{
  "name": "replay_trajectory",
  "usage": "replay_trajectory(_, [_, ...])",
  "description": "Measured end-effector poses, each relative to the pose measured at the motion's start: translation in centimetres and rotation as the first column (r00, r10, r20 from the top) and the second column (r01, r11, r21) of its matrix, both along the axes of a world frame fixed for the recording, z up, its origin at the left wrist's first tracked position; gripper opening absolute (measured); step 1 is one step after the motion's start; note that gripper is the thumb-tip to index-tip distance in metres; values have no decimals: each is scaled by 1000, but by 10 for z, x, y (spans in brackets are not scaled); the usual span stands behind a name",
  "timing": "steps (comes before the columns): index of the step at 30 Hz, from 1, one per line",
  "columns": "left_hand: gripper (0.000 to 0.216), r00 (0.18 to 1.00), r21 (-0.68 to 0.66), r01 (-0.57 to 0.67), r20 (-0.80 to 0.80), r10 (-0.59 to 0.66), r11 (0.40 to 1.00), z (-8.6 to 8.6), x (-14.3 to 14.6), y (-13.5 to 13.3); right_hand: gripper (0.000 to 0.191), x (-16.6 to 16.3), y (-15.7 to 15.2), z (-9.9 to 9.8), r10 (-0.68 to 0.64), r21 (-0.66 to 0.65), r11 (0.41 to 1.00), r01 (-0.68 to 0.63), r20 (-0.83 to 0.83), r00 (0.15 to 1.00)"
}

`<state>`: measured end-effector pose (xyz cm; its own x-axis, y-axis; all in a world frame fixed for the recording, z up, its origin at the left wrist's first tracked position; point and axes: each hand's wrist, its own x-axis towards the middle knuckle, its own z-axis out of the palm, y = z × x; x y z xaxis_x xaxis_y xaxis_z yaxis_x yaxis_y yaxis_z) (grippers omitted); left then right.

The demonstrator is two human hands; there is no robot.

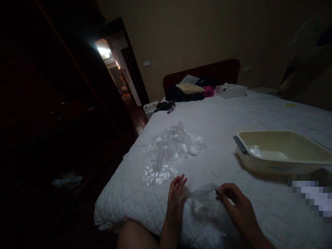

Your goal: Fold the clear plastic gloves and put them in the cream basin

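Right hand (237, 204): thumb and fingers pinched on the rim of a clear bag (204, 207). Left hand (177, 192): fingers up and loosely spread, at the bag's other side. Bag hangs between the two, low over the near edge of the bed; its lower part blurred.

Just beyond the left hand, a heap of crumpled plastic (172, 145). Right of it, well apart, a cream tub (282, 167) with a grey clip, a shiny scrap inside; it takes up the bed's right side. Bare knee (137, 237) at near edge.

Bed (220, 121): white, quilted. Far end: white box (230, 91), pillow (190, 88), dark clothes, red-brown headboard (228, 69). Room dim; lit doorway (114, 69) at left, fan (308, 45) at right.
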<state>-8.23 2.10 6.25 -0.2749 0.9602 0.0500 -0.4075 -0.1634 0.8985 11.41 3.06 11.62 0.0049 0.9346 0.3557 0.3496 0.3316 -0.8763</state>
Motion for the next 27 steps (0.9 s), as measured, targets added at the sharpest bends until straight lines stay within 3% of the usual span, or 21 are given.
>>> replay_trajectory(4, [76,962,91,245,100,-253,965,-2,12,-5,26,-8,2,9,-7,-147,989,-4,-73,997])
replay_trajectory(7, [69,906,89,417,42,-421,905,2,18,-11,26,-11,3,7,9,-197,980,-29,-102,995])
replay_trajectory(10, [34,929,-8,367,-48,-367,930,8,19,-13,26,-8,6,5,14,-215,976,-44,-136,991])
replay_trajectory(15, [38,972,-158,236,15,-236,959,5,10,-9,31,10,17,14,-1,-279,958,-62,-218,976])
replay_trajectory(18, [37,960,-179,281,40,-279,943,0,5,-10,38,18,21,23,-32,-329,943,-56,-256,966])
replay_trajectory(22, [42,858,-99,510,130,-497,855,2,-1,-14,44,24,23,36,-55,-295,955,-24,-256,965])
replay_trajectory(25, [59,799,7,567,237,-552,824,14,-6,-16,40,31,25,46,88,-296,941,-162,-248,965])
replay_trajectory(27, [66,811,24,545,237,-534,838,22,-6,-18,34,33,26,51,273,-349,875,-335,-215,938])
